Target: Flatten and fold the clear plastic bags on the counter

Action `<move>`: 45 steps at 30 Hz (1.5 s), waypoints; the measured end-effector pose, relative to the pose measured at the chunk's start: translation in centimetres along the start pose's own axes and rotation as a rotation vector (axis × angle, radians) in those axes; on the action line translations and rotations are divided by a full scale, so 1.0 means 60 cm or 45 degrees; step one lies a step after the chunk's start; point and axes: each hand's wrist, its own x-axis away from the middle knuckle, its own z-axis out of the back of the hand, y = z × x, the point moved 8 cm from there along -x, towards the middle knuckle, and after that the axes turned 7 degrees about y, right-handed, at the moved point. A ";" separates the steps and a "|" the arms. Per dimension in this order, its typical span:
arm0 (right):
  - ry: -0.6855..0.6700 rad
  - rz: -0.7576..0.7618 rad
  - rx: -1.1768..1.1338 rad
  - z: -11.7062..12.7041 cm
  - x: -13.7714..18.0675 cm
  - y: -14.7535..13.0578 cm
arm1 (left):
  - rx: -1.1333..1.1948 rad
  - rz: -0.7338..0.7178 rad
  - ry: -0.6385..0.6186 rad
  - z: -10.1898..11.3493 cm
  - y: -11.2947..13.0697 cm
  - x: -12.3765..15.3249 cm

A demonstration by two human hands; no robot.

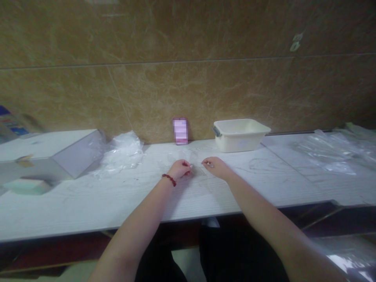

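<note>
My left hand, with a dark red bead bracelet at its wrist, is closed in a pinch over the middle of the table. A tiny whitish bit shows at its fingertips, too small to name. Facing it, my right hand is also pinched, with something small and pale at the fingers. Between the two hands is a thin, clear piece of plastic, perhaps a small bag; its edges are faint. Whether both hands grip this plastic cannot be made out.
A phone leans on the wall behind my hands. Right of it stands a cream plastic basin. Clear plastic bags lie left and right. A white box and a pale green-and-pink block are at far left.
</note>
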 end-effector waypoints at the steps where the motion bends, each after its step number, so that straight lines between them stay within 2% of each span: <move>1: -0.034 0.044 0.022 -0.003 0.002 -0.004 | -0.058 -0.018 0.020 0.003 0.000 -0.001; 6: -0.164 0.107 0.131 -0.011 0.011 -0.017 | -0.259 -0.114 0.011 0.007 0.004 -0.005; 15: -0.249 0.213 0.145 -0.014 0.019 -0.032 | -0.307 -0.101 0.001 0.012 0.001 -0.007; 26: -0.354 0.117 0.168 -0.030 0.023 -0.010 | -0.368 -0.078 -0.014 0.018 -0.010 -0.016; 33: -0.490 0.030 0.174 -0.044 0.023 0.011 | -0.503 -0.086 -0.085 0.041 -0.005 -0.013; 36: -0.540 0.013 0.186 -0.044 0.022 0.010 | -0.739 -0.225 0.052 0.061 0.015 -0.010; 38: -0.574 0.007 0.204 -0.043 0.022 0.007 | -0.908 -0.459 0.108 0.053 0.042 0.005; 39: -0.586 0.006 0.213 -0.043 0.021 0.007 | -0.966 -0.593 0.058 0.038 0.054 0.018; 41: -0.596 0.008 0.217 -0.043 0.019 0.007 | -1.036 -0.793 -0.156 0.002 0.062 0.048; 43: -0.606 0.026 0.204 -0.044 0.016 0.007 | -1.102 -0.844 -0.315 -0.015 0.054 0.072; 45: -0.620 0.046 0.190 -0.046 0.014 0.008 | -1.173 -0.807 -0.375 -0.011 0.039 0.083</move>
